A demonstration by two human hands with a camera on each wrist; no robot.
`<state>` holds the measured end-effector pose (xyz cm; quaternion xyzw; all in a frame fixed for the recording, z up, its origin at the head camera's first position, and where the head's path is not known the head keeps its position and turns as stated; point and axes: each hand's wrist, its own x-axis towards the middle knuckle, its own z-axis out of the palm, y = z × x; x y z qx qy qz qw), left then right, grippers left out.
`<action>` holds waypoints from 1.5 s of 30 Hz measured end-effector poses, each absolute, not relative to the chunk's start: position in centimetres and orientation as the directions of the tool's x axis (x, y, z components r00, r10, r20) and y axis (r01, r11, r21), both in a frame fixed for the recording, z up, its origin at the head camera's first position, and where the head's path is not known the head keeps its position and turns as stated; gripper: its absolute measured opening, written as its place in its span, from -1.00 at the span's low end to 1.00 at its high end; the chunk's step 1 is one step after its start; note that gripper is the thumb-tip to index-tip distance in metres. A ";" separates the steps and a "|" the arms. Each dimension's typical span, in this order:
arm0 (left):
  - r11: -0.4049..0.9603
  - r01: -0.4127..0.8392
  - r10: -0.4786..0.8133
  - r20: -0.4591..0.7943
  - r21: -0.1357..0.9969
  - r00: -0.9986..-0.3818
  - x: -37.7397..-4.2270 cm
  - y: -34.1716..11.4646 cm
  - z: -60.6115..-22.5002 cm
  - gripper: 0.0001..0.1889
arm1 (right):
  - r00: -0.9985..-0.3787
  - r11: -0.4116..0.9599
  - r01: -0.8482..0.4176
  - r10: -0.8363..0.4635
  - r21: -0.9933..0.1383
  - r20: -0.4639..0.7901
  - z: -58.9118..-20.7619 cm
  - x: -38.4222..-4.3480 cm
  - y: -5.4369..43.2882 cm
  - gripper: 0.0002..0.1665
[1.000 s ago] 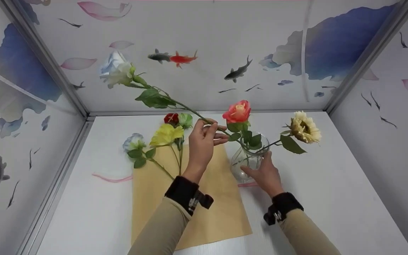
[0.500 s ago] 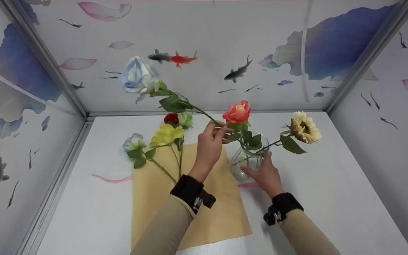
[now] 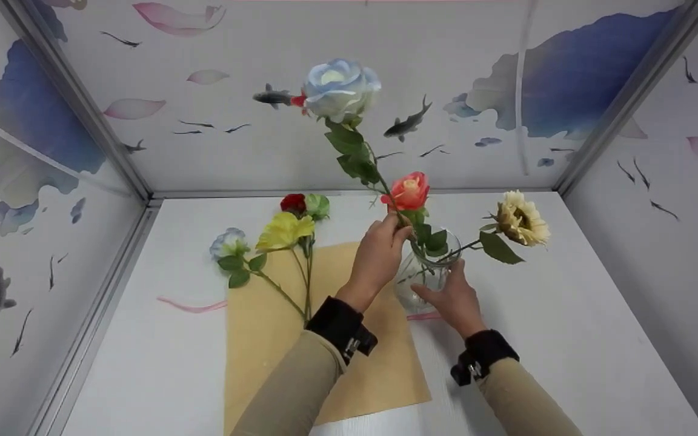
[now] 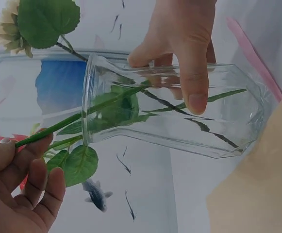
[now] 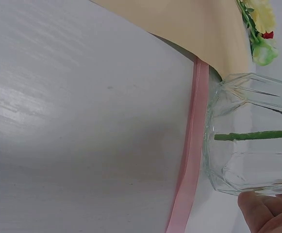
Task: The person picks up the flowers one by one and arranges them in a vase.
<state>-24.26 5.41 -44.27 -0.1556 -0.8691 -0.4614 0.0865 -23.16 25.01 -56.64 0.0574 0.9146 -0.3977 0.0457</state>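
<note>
In the head view my left hand (image 3: 379,257) pinches the green stem of a pale blue rose (image 3: 342,91), whose bloom stands high above the table. The left wrist view shows that stem (image 4: 65,124) running through the mouth of a clear glass vase (image 4: 165,143). My right hand (image 3: 455,300) holds the vase by its side, thumb and fingers on either side of the glass. A coral rose (image 3: 408,191) and a cream sunflower (image 3: 520,219) stand in the vase, the sunflower leaning out to the right.
Brown wrapping paper (image 3: 373,369) lies left of the vase. On and beyond it are a yellow flower (image 3: 285,232), a small blue flower (image 3: 229,244), a red one (image 3: 293,203) and a green one (image 3: 317,206). Pink ribbon (image 3: 194,307) runs beneath the paper. Printed walls (image 3: 349,36) enclose the table.
My left hand has moved right toward the vase mouth with the blue rose, which has swung from a leftward lean to nearly upright. My right hand and the vase have stayed still.
</note>
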 end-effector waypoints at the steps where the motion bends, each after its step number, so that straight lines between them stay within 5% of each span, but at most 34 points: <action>1: 0.545 0.349 0.201 0.286 0.762 -0.937 -24.2 5.6 -44.3 -0.79 | -0.989 0.676 0.141 0.068 -0.724 -0.129 -56.6 -23.1 25.0 0.55; 9: 0.734 0.392 0.267 0.296 0.554 -0.917 -24.0 7.2 -45.0 -0.69 | -0.991 0.678 0.130 0.061 -0.723 -0.120 -56.7 -23.1 25.1 0.60; 23: 0.867 0.420 0.348 0.279 0.268 -0.895 -23.7 9.3 -45.7 -0.73 | -0.983 0.690 0.172 0.069 -0.703 -0.173 -56.4 -22.7 25.1 0.62; 45: 0.871 0.366 0.319 0.190 0.328 -0.929 -23.8 10.2 -46.1 -0.74 | -0.995 0.727 0.103 0.071 -0.679 -0.075 -57.0 -22.7 25.0 0.55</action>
